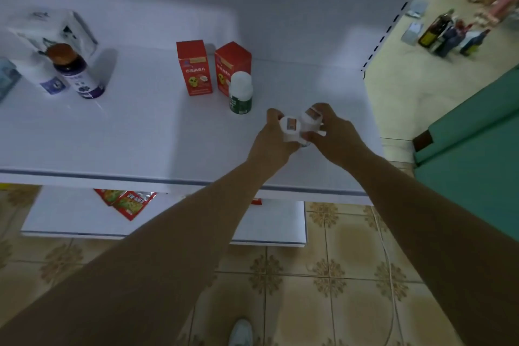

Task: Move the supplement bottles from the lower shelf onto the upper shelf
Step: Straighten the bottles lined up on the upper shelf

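Observation:
Over the right part of the white upper shelf [140, 132] both my hands hold small white-capped supplement bottles side by side. My left hand [273, 139] is shut on one bottle [290, 128] with a small orange sticker on its cap. My right hand [334, 132] is shut on a second bottle [311, 118] with a similar sticker. The two bottles touch each other just above or on the shelf surface; I cannot tell which. A green-labelled bottle with a white cap [240, 93] stands upright on the upper shelf, left of my hands.
Two red boxes [194, 67] stand behind the green bottle. At far left are a dark purple bottle [77, 70], a white bottle and a white carton. Red packets [127, 201] lie on the lower shelf [70, 216]. A teal cabinet [471, 154] stands at right.

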